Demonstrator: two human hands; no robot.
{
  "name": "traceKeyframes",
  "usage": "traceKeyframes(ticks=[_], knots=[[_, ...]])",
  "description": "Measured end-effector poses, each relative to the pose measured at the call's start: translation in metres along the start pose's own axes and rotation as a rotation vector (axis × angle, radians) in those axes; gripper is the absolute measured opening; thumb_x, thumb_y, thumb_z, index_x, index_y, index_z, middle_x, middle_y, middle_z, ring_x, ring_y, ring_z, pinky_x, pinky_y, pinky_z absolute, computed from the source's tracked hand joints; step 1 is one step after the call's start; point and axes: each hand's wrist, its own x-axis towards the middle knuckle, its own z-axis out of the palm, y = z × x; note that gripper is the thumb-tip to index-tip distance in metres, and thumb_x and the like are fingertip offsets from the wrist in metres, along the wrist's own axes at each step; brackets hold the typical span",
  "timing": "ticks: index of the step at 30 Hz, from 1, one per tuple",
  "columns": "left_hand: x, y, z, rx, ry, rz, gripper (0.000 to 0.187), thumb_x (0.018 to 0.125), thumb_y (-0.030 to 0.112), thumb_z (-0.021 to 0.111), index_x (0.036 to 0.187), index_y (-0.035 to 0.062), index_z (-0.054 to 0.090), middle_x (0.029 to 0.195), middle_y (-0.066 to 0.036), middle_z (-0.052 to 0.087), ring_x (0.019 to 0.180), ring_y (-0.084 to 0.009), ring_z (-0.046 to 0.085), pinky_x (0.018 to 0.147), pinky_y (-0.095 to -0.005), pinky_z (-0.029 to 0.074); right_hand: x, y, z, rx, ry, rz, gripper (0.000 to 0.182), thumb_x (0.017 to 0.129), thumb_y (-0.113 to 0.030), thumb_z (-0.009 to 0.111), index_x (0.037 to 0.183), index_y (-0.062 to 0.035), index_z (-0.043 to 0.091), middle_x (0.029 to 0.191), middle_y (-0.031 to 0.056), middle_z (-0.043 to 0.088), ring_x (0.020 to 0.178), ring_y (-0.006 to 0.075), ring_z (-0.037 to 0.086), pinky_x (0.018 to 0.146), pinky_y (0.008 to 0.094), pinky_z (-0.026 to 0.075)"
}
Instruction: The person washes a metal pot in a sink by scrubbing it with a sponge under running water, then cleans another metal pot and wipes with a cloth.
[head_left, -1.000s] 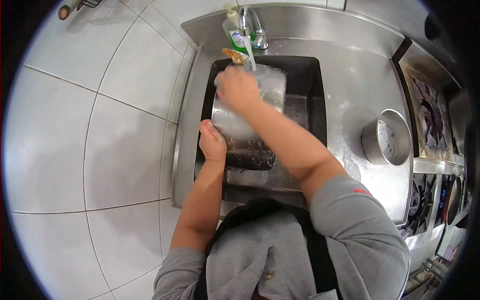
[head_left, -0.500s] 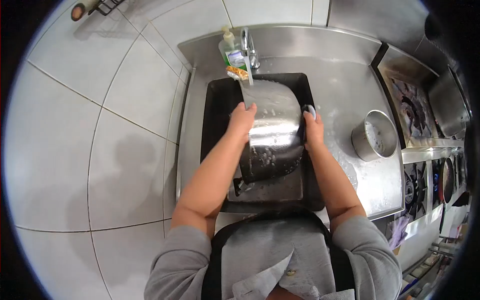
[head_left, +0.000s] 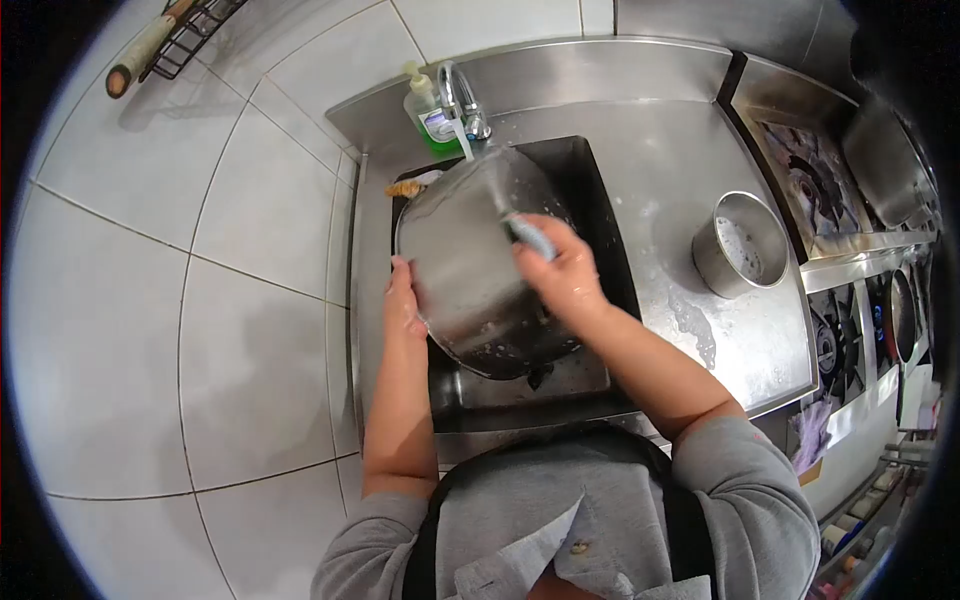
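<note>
A large metal pot (head_left: 455, 250) is tilted over the dark sink (head_left: 600, 215), with water from the faucet (head_left: 455, 92) running onto it. My left hand (head_left: 403, 300) grips the pot's left edge. On the right side of the pot, my right hand (head_left: 565, 268) has its fingers wrapped round a handle (head_left: 533, 238), grey and dark. Whether this handle belongs to the pot or to a separate tool is blurred. Droplets and suds cling to the pot's lower side.
A small metal pot (head_left: 741, 245) with suds inside stands on the steel counter (head_left: 655, 160) at right. Behind the sink are a soap bottle (head_left: 428, 112) and a yellow sponge (head_left: 405, 188). Stove burners (head_left: 825, 345) are farther right. A wire rack (head_left: 190, 40) hangs upper left.
The pot has turned, showing a broader face, and shifted left. My left hand has moved left and down with it. My right hand has come inward over the pot.
</note>
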Motion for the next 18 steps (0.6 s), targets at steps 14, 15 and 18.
traceKeyframes(ticks=[14, 15, 18], knots=[[0.016, -0.038, -0.049, 0.651, 0.400, 0.184, 0.060, 0.099, 0.043, 0.036, 0.129, -0.0081, 0.043, 0.123, -0.024, 0.053, 0.112, -0.0338, 0.052, 0.097, -0.0377, 0.040, -0.003, 0.041, 0.055, -0.127, -0.194, -0.421, 0.040, 0.068, -0.003, 0.065, 0.108, -0.0088, 0.064, 0.117, 0.0158, 0.060, 0.111, 0.0332, 0.057, 0.095, 0.0386, 0.045], [0.015, -0.042, -0.046, 0.659, 0.404, 0.176, 0.060, 0.099, 0.043, 0.036, 0.129, -0.0081, 0.043, 0.123, -0.024, 0.053, 0.112, -0.0338, 0.052, 0.097, -0.0377, 0.040, 0.010, 0.059, 0.055, -0.076, -0.134, -0.377, 0.039, 0.069, -0.004, 0.064, 0.108, -0.0081, 0.064, 0.117, 0.0162, 0.059, 0.111, 0.0328, 0.056, 0.096, 0.0379, 0.044], [0.008, -0.053, -0.045, 0.660, 0.381, 0.240, 0.059, 0.099, 0.041, 0.037, 0.133, -0.0066, 0.040, 0.129, -0.024, 0.049, 0.116, -0.0332, 0.049, 0.100, -0.0367, 0.038, 0.061, 0.126, 0.034, -0.151, 0.086, -0.207, 0.037, 0.070, -0.010, 0.066, 0.107, -0.0069, 0.063, 0.106, 0.0166, 0.061, 0.103, 0.0346, 0.058, 0.089, 0.0382, 0.046]])
